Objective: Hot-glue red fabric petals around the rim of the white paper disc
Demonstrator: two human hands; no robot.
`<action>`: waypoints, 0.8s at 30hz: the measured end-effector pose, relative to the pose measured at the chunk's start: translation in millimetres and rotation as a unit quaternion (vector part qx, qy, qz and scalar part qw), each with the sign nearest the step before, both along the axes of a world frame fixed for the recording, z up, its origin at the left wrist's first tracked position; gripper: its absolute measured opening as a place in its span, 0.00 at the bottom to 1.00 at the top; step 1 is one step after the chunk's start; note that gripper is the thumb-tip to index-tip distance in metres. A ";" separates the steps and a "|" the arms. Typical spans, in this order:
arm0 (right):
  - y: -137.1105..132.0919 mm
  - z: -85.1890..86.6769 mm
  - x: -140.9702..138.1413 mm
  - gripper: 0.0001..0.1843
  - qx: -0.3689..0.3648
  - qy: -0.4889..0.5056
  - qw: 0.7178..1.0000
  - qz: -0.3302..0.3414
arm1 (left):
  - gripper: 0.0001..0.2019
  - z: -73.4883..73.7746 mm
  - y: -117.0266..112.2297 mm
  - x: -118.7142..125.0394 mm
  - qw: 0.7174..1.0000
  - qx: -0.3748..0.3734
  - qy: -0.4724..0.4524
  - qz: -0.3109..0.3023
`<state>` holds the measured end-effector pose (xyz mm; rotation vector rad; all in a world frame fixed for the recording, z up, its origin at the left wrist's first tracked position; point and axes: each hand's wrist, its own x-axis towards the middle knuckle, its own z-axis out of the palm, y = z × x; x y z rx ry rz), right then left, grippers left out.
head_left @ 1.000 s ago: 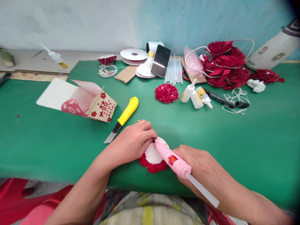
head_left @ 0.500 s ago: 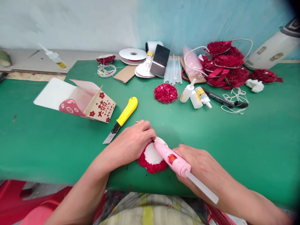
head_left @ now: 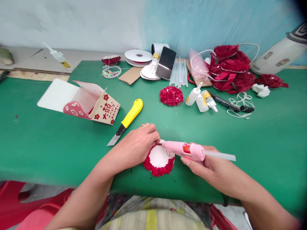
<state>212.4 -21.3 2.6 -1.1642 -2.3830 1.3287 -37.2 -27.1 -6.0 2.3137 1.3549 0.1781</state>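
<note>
A round white disc edged with red ruffled ribbon lies on the green table in front of me. My left hand is closed on its upper left edge; the fingertips are partly hidden. In my right hand is a pink hot glue gun, a clear glue stick poking from its back. The gun's nozzle points left at the disc's upper edge, close to my left fingertips. A yellow utility knife, blade out, lies just beyond my left forearm.
An opened printed box stands at left. Farther back are a finished red rosette, small glue bottles, a black marker, a phone, glue sticks, a ribbon spool and piled red rosettes.
My right hand has swung the glue gun round, so its back end moved right and up and it lies nearly level. My left hand keeps its place on the disc.
</note>
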 end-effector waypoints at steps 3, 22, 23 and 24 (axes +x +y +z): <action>3.8 1.6 1.6 0.16 -0.020 0.001 1.000 -0.008 | 0.11 0.7 0.1 0.3 1.000 0.000 -0.001 0.003; -0.1 1.3 -1.3 0.14 -0.024 -0.001 1.000 -0.007 | 0.12 -0.7 -0.3 -1.4 0.999 0.003 -0.048 0.020; -0.6 1.1 -1.4 0.14 -0.021 -0.004 1.000 -0.002 | 0.12 -0.2 -0.4 -1.3 0.999 0.002 -0.050 0.021; -1.1 0.9 -1.6 0.14 -0.016 -0.008 1.000 0.004 | 0.11 0.8 -0.5 -1.2 0.998 0.002 -0.053 0.025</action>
